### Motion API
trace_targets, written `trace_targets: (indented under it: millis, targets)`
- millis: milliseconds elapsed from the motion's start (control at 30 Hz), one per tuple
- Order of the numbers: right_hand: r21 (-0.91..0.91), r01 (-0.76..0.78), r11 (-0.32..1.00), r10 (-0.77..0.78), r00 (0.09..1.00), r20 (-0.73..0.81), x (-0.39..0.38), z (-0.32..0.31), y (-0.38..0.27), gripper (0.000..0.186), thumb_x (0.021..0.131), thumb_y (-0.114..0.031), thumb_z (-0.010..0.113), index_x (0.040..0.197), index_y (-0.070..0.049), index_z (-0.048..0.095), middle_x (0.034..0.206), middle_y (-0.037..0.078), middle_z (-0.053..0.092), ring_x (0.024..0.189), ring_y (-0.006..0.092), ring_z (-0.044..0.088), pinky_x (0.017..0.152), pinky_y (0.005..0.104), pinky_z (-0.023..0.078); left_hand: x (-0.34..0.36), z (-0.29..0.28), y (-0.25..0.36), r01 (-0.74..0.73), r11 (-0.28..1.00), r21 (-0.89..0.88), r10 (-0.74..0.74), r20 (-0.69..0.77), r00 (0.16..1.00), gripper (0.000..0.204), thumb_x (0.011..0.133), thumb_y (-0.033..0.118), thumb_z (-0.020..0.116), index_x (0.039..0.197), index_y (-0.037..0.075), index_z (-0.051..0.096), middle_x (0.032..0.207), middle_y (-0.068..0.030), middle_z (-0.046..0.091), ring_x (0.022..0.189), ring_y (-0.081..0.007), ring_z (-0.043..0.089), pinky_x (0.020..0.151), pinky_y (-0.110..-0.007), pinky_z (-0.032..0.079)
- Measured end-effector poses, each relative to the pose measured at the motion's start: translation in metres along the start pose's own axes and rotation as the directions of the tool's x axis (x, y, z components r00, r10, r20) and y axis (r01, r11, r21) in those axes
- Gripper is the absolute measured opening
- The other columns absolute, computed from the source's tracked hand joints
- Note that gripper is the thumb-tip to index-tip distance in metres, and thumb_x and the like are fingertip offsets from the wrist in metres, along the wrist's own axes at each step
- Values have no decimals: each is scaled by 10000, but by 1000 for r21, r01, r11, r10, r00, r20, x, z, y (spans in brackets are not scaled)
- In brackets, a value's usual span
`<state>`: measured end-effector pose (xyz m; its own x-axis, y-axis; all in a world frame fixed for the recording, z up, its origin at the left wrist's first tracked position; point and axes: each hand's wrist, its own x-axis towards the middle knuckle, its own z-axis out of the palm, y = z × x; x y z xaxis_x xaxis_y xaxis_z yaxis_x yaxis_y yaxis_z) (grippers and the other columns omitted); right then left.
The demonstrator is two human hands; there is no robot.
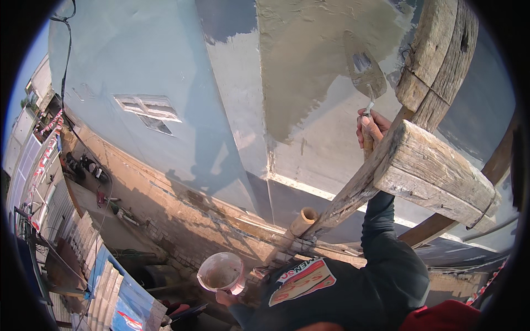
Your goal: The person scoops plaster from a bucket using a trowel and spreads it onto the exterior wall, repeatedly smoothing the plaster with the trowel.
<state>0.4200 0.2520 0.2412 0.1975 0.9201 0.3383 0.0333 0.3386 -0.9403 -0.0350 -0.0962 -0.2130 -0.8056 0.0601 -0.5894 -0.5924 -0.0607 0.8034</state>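
Observation:
My right hand (pixel 371 128) grips the handle of a trowel (pixel 376 83), whose blade, smeared with grey material, is up against a wet olive-grey patch (pixel 292 49) on the wall. It is just beside a weathered wooden beam (pixel 353 193), which hides part of my forearm. Low in the view, my left hand (pixel 226 298) holds a pale, stained bucket (pixel 220 267) by its near edge.
Timber blocks (pixel 430 171) lashed with wire stand close at the right, and a bamboo pole (pixel 303 220) rises below. Far down lie a brick path (pixel 160 237), a parked motorbike (pixel 88 165) and corrugated roofing (pixel 99 298). A black cable (pixel 66 71) hangs at the left.

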Motion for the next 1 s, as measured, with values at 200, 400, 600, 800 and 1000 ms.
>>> trace_targets:
  millis: [200, 400, 600, 800, 1000]
  targets:
    - [-69, -54, 996, 70, 960, 269, 7, 5, 36, 342, 957, -260, 626, 1112, 45, 605, 785, 48, 570, 596, 86, 525, 506, 225, 417, -3, 1, 3, -113, 990, 86, 104, 100, 989, 181, 860, 86, 535, 774, -63, 594, 818, -122, 644, 717, -234, 646, 596, -366, 533]
    - [-12, -106, 994, 106, 991, 79, 15, -2, 5, 317, 991, -245, 574, 1138, 35, 586, 817, 58, 564, 586, 95, 525, 491, 225, 424, 4, -14, -3, 24, 999, 40, -21, -88, 996, 108, 796, 44, 546, 772, -39, 610, 808, -110, 645, 696, -240, 643, 596, -371, 532]
    - [106, -191, 976, 148, 935, 322, 20, 3, 17, 258, 989, -225, 571, 1075, 17, 592, 776, 40, 554, 552, 90, 518, 456, 226, 408, 19, -30, -24, -67, 990, 122, 70, -18, 997, 111, 850, 86, 574, 864, -6, 635, 835, -58, 617, 692, -170, 602, 530, -335, 487]
    - [-446, -213, 869, 395, 841, 369, -4, 5, 88, 276, 945, -263, 633, 930, 12, 624, 726, 29, 579, 494, 83, 504, 437, 239, 397, 8, -22, -28, -24, 983, 180, 34, -52, 998, 144, 795, 56, 537, 815, -65, 615, 833, -124, 633, 724, -231, 627, 592, -399, 523]
    - [-339, -149, 929, 161, 987, 7, -3, 4, -9, 388, 930, -321, 660, 1060, 45, 644, 752, 37, 580, 518, 81, 514, 427, 235, 396, 39, -69, -61, -289, 902, 321, 273, 97, 957, 98, 764, 19, 524, 785, -46, 594, 831, -100, 611, 725, -213, 607, 576, -389, 511]
